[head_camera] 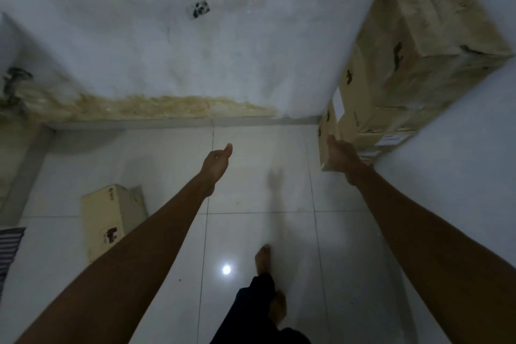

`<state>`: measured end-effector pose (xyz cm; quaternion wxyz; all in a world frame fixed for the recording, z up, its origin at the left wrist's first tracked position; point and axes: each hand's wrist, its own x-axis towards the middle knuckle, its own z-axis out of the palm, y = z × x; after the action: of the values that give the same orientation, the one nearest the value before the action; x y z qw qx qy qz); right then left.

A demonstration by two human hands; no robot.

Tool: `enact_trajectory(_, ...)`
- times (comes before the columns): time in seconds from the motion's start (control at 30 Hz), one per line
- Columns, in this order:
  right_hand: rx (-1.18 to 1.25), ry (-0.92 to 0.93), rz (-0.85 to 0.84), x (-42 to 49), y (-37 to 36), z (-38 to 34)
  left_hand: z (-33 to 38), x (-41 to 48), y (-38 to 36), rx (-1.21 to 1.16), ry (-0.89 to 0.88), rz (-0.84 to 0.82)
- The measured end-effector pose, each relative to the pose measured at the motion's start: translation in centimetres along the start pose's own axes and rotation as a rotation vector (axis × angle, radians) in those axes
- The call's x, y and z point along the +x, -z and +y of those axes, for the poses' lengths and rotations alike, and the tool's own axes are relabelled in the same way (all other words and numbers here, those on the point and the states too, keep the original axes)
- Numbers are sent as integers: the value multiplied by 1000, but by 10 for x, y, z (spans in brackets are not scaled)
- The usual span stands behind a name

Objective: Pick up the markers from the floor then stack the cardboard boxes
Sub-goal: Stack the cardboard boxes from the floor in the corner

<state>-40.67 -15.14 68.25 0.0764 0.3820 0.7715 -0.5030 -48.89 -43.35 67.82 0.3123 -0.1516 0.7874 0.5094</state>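
Observation:
A stack of cardboard boxes (418, 45) stands in the right corner against the wall, the largest box on top. My right hand (342, 155) reaches out to the lowest box (325, 145) with straight fingers at its left face. My left hand (216, 160) hangs in the air over the floor, fingers loosely curled, holding nothing. One more cardboard box (110, 216) lies on the tiles at the left, apart from both hands. No markers are in view.
White floor tiles (259, 198) spread between the stack and the lone box. A stained white wall (195, 58) closes the far side. A striped cloth (8, 248) shows at the left edge. My bare feet (264, 260) stand at the bottom centre.

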Motion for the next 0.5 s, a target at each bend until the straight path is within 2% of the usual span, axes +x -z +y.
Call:
enact_trajectory(0.2,-76,26,-97,-34,-59,0,-60,-25,36,-32,62,62)
enact_trajectory(0.3,-121,45,-187,-43,-92,-1,-75,-32,60,-35,60,85)
enact_trajectory(0.5,-275,53,-265,-66,-170,-12,-107,-36,114,23,39,126)
